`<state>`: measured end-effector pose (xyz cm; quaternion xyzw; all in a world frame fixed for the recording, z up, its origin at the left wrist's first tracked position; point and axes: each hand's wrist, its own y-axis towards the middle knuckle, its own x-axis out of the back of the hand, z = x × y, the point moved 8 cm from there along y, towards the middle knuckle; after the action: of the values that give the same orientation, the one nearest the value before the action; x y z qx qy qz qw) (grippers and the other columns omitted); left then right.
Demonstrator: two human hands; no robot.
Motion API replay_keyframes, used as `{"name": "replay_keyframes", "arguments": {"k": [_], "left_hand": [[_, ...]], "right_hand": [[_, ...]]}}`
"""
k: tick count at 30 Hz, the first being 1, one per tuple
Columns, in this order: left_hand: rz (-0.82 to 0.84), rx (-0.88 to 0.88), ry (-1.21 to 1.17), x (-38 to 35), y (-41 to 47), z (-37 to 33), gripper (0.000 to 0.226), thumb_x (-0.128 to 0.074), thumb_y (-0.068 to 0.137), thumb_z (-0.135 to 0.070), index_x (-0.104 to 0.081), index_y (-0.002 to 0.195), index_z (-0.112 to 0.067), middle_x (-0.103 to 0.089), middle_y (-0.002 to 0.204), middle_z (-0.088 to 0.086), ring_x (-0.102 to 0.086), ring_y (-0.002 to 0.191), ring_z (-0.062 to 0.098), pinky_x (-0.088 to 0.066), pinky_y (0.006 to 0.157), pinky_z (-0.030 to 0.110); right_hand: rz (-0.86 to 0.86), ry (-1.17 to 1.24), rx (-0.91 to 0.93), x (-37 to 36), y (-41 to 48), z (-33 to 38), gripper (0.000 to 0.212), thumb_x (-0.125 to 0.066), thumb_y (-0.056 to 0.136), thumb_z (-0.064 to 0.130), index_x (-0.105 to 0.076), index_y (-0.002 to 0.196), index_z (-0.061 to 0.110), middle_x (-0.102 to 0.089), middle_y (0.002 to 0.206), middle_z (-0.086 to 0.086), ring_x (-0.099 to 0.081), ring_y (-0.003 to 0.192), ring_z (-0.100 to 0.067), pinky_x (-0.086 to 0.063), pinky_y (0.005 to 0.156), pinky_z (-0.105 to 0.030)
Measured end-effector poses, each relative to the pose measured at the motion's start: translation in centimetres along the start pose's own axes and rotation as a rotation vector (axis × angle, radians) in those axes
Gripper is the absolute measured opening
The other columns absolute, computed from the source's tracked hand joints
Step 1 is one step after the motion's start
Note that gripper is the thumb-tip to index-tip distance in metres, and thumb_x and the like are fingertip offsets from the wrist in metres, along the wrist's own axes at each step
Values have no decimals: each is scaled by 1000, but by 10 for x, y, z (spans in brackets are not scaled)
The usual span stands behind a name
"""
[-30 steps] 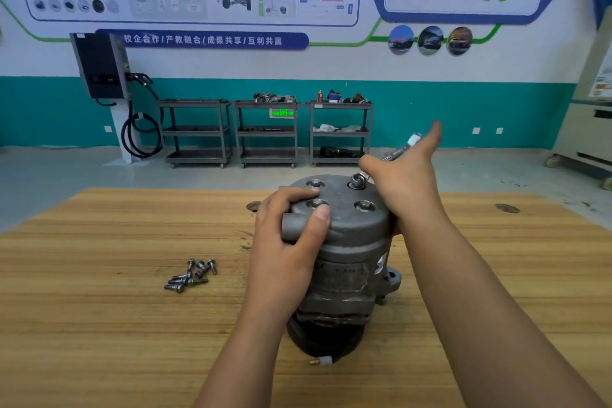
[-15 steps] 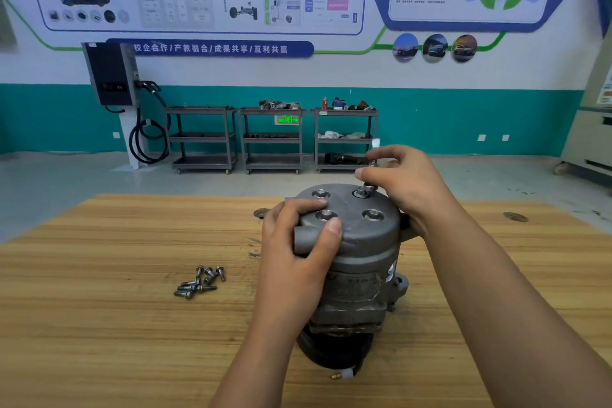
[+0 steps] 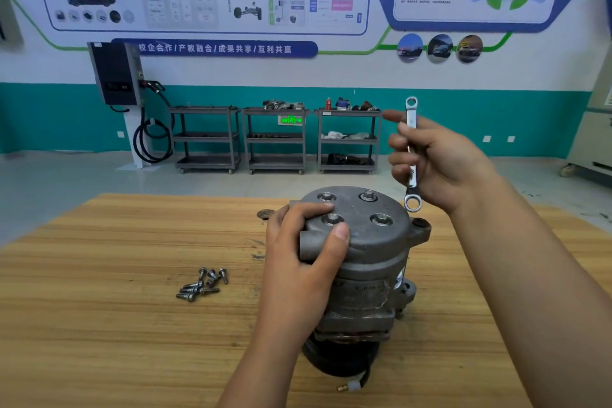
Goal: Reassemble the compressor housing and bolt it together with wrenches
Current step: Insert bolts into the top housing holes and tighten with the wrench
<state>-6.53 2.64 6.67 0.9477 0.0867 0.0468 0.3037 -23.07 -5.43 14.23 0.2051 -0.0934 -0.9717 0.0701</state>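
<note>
The grey compressor housing (image 3: 371, 262) stands upright on the wooden table (image 3: 99, 325), its cap facing up with bolt heads seated in it. My left hand (image 3: 304, 262) grips the cap's left side, thumb pressed on a protruding port. My right hand (image 3: 437, 162) holds a silver double ring wrench (image 3: 411, 156) nearly upright, lifted clear of the cap, its lower ring hanging just beside the cap's back right edge.
Several loose bolts (image 3: 202, 285) lie in a heap on the table left of the compressor. A black pulley and a cable with a small connector (image 3: 351, 386) sit at the compressor's base. Three grey shelf carts (image 3: 275, 139) and a wall charger (image 3: 116, 73) stand far behind.
My right hand has lifted the wrench off the back right bolt and turned it upright in the air. My left hand keeps its grip on the cap.
</note>
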Motion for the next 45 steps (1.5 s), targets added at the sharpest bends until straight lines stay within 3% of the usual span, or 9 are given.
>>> {"name": "replay_keyframes", "arguments": {"k": [5,7,10,14,19,27,36,42,45], "left_hand": [[3,11,-18,2,-1,2,30,-54,64,-62,-59,91,-49,-54,116,-9,-54,97,-9,-41,73,3],[5,20,-19,2,-1,3,31,-53,63,-63,-58,91,-50,-53,117,-9,-54,98,-8,-42,74,5],[10,33,-3,2,-1,5,34,-52,62,-64,-58,93,-50,-52,118,-10,-55,98,-6,-46,79,13],[11,28,-9,1,0,3,32,-53,63,-63,-58,92,-50,-53,117,-11,-54,98,-8,-42,74,5],[22,19,-14,2,0,3,29,-54,64,-61,-59,91,-49,-53,116,-10,-54,98,-9,-42,76,5],[24,29,-5,2,1,5,31,-53,64,-63,-58,92,-50,-53,116,-11,-54,98,-7,-43,75,7],[23,35,0,2,0,7,35,-53,63,-64,-59,94,-48,-54,117,-9,-55,98,-6,-44,76,11],[19,33,5,0,0,4,30,-53,63,-63,-58,90,-52,-53,118,-11,-53,97,-10,-41,73,3],[17,37,-3,0,0,5,32,-53,63,-64,-58,92,-50,-53,117,-10,-54,98,-7,-44,76,10]], "right_hand": [[25,-35,43,-12,6,15,51,-29,96,54,-56,77,15,-32,50,7,-25,40,-5,-22,37,-16],[46,43,137,-14,6,25,51,-31,96,51,-53,68,15,-38,51,7,-31,42,-5,-27,39,-15],[70,139,256,-15,3,35,46,-32,98,43,-62,81,13,-42,51,9,-37,46,-4,-33,44,-14],[141,472,358,-13,0,40,50,-27,99,46,-55,73,14,-31,46,7,-25,39,-6,-23,36,-18],[103,648,294,3,9,19,65,-23,88,65,-30,47,16,-18,41,3,-14,36,-11,-13,39,-22],[-36,931,218,27,22,-3,56,-30,94,41,-32,46,13,-24,42,2,-22,34,-12,-22,36,-19],[-192,593,179,41,20,-11,66,-17,99,51,-34,45,15,-29,43,3,-29,36,-12,-29,40,-18],[-338,493,249,57,1,-15,58,-20,98,52,-36,58,14,-36,40,3,-38,34,-12,-41,43,-15],[-348,426,253,55,-5,-16,54,-22,99,49,-37,60,14,-38,42,3,-41,38,-12,-45,46,-18]]}}
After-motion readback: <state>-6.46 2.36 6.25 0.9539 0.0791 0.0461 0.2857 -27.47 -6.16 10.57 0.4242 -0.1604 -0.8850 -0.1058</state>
